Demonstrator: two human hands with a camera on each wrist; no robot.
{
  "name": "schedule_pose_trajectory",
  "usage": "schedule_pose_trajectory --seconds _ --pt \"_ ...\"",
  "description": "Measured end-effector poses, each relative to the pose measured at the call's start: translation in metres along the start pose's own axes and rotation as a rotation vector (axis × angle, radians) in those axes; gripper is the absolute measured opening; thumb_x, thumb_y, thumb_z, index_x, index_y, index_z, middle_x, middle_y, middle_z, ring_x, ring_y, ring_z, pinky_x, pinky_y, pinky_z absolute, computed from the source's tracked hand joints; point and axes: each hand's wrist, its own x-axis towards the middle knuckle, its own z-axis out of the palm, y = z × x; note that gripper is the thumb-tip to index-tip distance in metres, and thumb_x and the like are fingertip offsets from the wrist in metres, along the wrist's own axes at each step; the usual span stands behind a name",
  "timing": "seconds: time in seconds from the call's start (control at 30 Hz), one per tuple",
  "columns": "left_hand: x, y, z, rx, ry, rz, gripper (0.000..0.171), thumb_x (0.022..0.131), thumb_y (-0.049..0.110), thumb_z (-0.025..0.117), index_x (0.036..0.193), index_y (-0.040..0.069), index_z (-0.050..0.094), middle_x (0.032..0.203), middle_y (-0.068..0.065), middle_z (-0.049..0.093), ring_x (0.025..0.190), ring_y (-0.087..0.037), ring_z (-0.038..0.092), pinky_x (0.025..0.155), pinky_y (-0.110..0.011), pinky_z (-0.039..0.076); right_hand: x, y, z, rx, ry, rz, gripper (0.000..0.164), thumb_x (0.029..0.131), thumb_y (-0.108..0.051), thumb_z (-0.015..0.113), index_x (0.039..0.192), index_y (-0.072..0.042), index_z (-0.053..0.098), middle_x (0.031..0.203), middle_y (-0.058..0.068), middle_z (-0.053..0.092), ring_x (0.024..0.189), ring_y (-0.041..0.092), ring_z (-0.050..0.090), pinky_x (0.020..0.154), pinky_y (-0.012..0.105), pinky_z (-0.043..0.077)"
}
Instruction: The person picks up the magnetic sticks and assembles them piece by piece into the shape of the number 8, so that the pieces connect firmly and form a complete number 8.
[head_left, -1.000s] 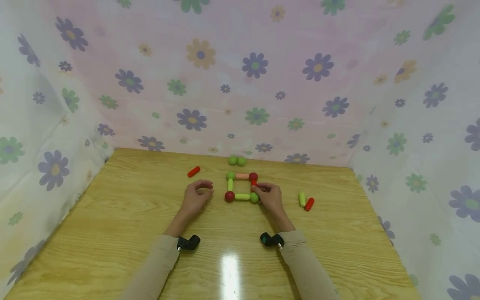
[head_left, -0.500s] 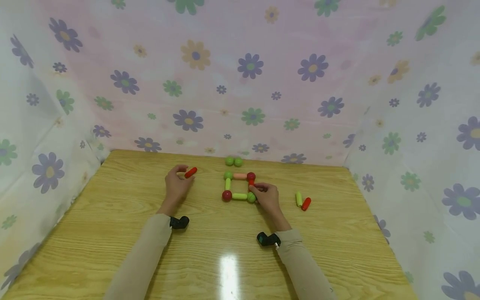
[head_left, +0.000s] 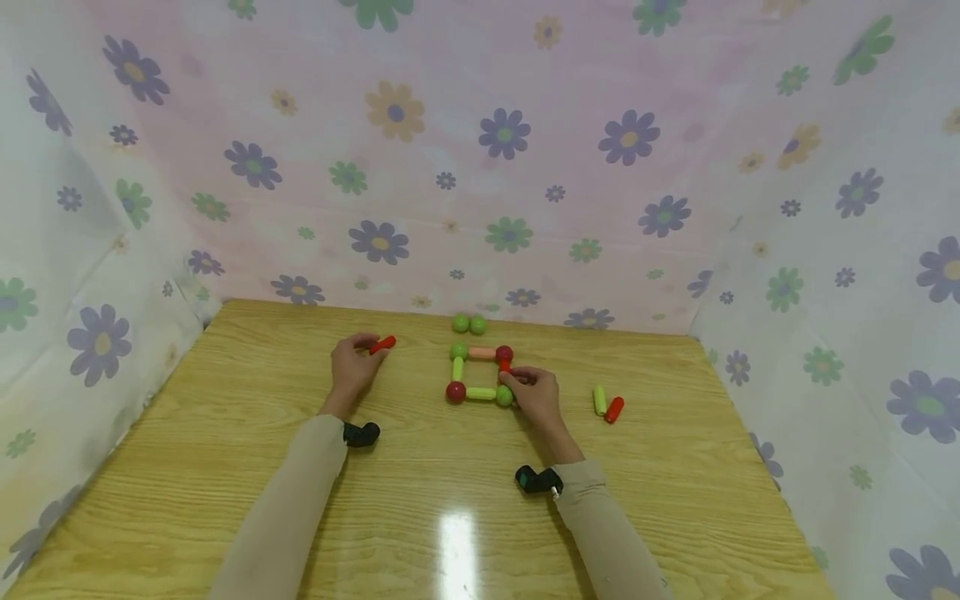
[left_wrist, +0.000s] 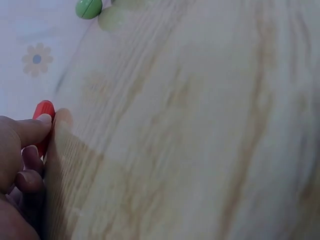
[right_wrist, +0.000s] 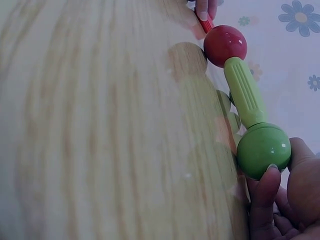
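Square (head_left: 481, 393) looks closed; left hand (head_left: 351, 367) pinches red stick (head_left: 385, 343), right hand (head_left: 540, 395) grips near-right ball (head_left: 504, 397); far balls (head_left: 461, 323), right-side sticks (head_left: 614, 409) unattached.

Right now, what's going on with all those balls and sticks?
A person's left hand is pinching a loose red stick, off to the left of a square made of balls and sticks. The right hand is holding that square at its near right corner, by the green corner ball. Two green balls sit behind the square, and a yellow-green stick and a second red stick lie to the right.
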Motion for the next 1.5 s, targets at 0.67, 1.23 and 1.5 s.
schedule_pose_trajectory --seconds 0.67,1.23,1.5 --pt "-0.016 0.031 -0.010 -0.133 -0.484 -0.172 0.046 0.111 0.021 0.044 0.140 -0.014 0.047 0.099 -0.014 0.070 0.065 -0.010 0.053 0.055 -0.023 0.045 0.004 -0.001 -0.003 -0.009 -0.014 0.004 0.025 0.093 -0.020 0.077 0.108 0.000 0.076 0.086 0.011 0.071 0.061 0.008 0.060 0.051 0.020 0.050" --pt "-0.053 0.037 0.012 -0.209 -0.681 -0.144 0.048 0.113 0.020 0.036 0.134 -0.020 0.051 0.117 -0.026 0.071 0.065 -0.007 0.058 0.057 -0.019 0.041 0.005 -0.002 -0.004 -0.010 -0.019 0.009 0.025 0.093 -0.019 0.077 0.108 0.001 0.076 0.084 0.010 0.070 0.057 0.008 0.058 0.049 0.020 0.048" --pt "-0.075 0.042 0.024 -0.204 -0.818 -0.124 0.044 0.112 0.019 0.037 0.121 -0.018 0.060 0.113 -0.025 0.072 0.068 -0.008 0.064 0.058 -0.020 0.043 0.004 0.000 -0.002 -0.016 -0.025 0.019 0.026 0.093 -0.019 0.077 0.109 0.002 0.075 0.084 0.010 0.071 0.056 0.007 0.058 0.049 0.019 0.048"
